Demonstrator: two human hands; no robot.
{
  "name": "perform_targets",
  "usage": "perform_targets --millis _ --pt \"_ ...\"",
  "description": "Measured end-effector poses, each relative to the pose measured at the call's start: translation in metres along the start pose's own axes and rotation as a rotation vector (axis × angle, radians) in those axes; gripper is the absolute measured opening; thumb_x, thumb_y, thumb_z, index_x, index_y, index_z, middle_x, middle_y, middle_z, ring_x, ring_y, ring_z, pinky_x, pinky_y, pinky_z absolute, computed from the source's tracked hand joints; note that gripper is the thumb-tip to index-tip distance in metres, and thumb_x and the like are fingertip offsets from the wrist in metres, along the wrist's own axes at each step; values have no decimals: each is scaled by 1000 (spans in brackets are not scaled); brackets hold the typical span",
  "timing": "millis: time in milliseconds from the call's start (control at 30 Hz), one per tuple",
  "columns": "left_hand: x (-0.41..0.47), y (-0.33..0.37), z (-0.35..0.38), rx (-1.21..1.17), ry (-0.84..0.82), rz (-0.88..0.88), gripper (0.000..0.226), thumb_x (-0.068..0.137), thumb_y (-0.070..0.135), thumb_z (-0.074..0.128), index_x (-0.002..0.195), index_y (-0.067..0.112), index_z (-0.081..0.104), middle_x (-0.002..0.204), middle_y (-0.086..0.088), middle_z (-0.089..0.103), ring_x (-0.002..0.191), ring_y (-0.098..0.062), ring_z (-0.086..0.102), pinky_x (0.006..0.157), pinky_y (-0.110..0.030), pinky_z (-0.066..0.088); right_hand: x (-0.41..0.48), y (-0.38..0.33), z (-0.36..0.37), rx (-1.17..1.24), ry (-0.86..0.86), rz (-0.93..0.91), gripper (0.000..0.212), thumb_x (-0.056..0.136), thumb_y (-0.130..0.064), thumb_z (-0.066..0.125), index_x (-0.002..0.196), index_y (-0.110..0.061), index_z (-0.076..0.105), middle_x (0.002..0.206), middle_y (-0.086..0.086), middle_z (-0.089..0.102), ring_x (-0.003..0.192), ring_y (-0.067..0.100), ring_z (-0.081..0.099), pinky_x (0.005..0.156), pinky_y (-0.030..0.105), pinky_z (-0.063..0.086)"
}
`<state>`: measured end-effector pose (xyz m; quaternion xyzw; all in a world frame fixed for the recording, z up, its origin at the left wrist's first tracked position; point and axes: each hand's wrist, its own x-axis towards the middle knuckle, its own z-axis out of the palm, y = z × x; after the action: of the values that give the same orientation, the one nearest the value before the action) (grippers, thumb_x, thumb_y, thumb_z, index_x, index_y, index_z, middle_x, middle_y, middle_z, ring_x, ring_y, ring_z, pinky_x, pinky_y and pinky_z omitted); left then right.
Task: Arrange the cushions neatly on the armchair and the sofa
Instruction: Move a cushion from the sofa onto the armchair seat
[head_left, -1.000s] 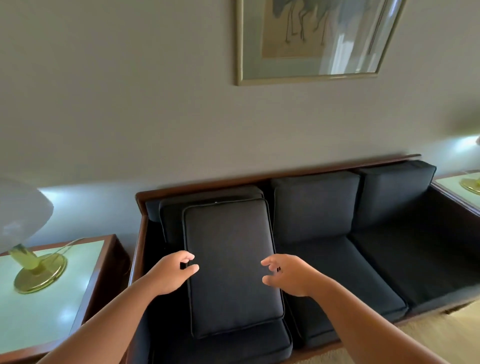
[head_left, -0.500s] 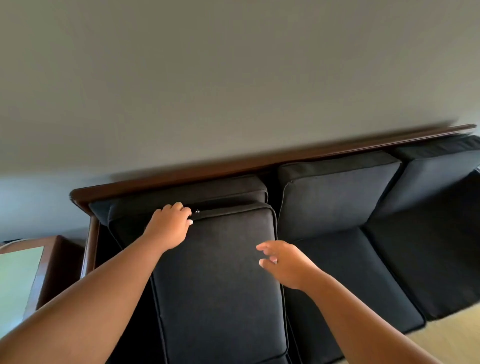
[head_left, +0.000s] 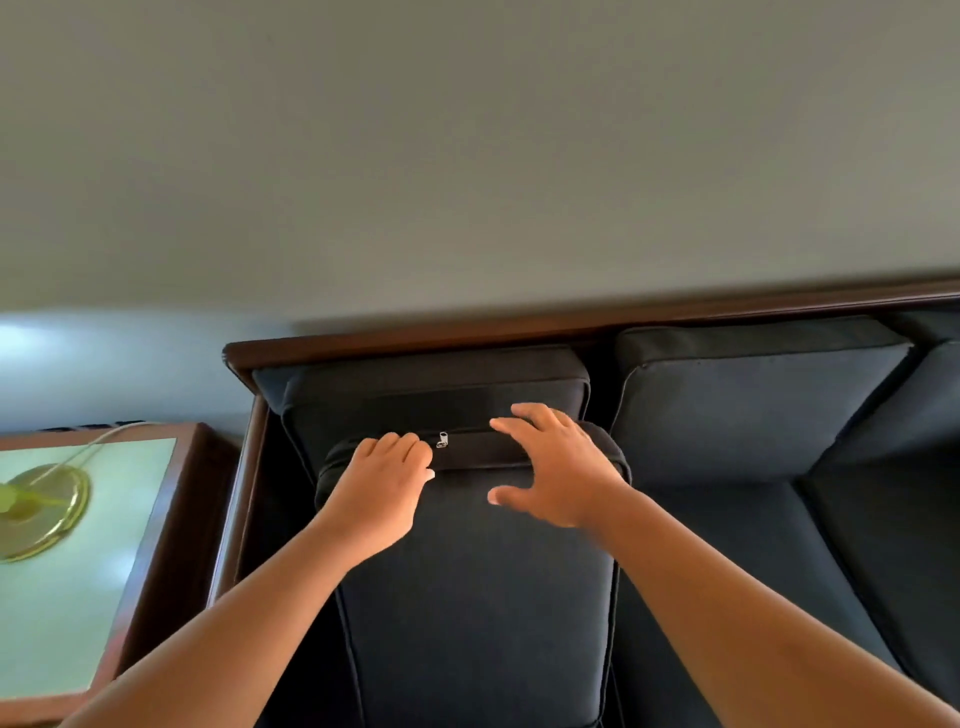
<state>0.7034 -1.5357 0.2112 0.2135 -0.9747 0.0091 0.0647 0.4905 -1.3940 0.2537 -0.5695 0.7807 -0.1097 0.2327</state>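
Note:
A loose dark cushion (head_left: 478, 597) leans against the left back cushion (head_left: 431, 389) of the dark sofa (head_left: 519, 332). Its zippered top edge faces me, with a small metal zip pull between my hands. My left hand (head_left: 382, 493) grips the cushion's top left edge, fingers curled over it. My right hand (head_left: 558, 467) lies on the top right edge with fingers spread, thumb on the front face. Two more back cushions, the middle one (head_left: 748, 395) and the right one (head_left: 930, 395), stand in place.
A wooden side table (head_left: 171, 519) with a pale green top stands left of the sofa and carries a brass lamp base (head_left: 41, 512) with a cord. The grey wall rises right behind the sofa's wooden back rail.
My right hand moved up from the cushion's front face to its top edge. My left hand stayed on the top left edge. The view came closer, and the side table is in view again.

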Motion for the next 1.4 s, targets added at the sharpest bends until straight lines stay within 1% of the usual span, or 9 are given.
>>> perform_targets --millis 100,233,333,367,433,633,933,1167,1400 --pt "-55 40 -31 -14 59 -11 22 97 27 38 88 19 56 84 5 53 73 -20 52 70 -35 46 -26 -21 1 -118 -193 -32 126 65 -78 75 162 -34 7 168 3 11 156 27 4 126 50 8" --pt "-131 80 -64 -120 66 -101 22 97 43 45 100 23 54 103 8 51 90 -18 57 87 -32 42 -84 -49 21 -237 -253 -81 141 52 -88 71 160 -33 0 155 3 34 145 30 30 123 55 16" --pt "-172 92 -93 -233 -98 -418 98 72 81 60 148 26 33 155 3 29 142 -19 35 116 -40 27 -141 -55 33 -226 -169 -122 137 49 -86 73 158 -33 10 145 -2 38 138 27 36 120 51 22" --pt "-178 91 -101 -238 -219 -490 125 60 88 63 158 29 12 164 4 11 150 -17 18 121 -43 17 -156 -54 37 -220 -143 -133 135 49 -85 74 157 -33 11 143 -3 38 137 26 36 120 50 23" --pt "-185 103 -116 -169 -426 -477 144 51 90 67 159 33 -10 168 8 -2 154 -17 1 123 -42 4 -184 -49 43 -221 -111 -172 135 50 -81 77 157 -34 9 143 -5 38 137 24 36 120 48 23" --pt "-210 165 -131 50 -443 -342 123 55 81 74 152 24 23 147 4 39 135 -22 40 119 -41 27 -241 -26 40 -295 -160 -320 143 50 -72 81 159 -40 -6 145 -10 38 135 20 38 117 41 30" --pt "-297 219 -126 1 -339 -506 111 61 76 74 148 20 33 137 1 51 123 -23 48 110 -40 40 -271 -55 50 -454 -161 -459 105 49 -60 73 142 -44 26 118 -16 48 110 16 51 98 39 41" --pt "-442 268 -124 -67 -166 -756 98 58 75 72 136 25 40 126 8 53 111 -17 50 101 -35 45 -334 -143 77 -548 -157 -729 105 47 -77 25 145 -41 32 121 -14 49 115 17 50 104 39 35" --pt "-624 317 -181 -120 -192 -1014 99 63 77 66 143 28 34 134 11 50 120 -16 47 108 -38 40 -403 -260 165 -538 -306 -991 96 55 -60 68 141 -49 28 123 -22 49 115 9 48 101 34 37"
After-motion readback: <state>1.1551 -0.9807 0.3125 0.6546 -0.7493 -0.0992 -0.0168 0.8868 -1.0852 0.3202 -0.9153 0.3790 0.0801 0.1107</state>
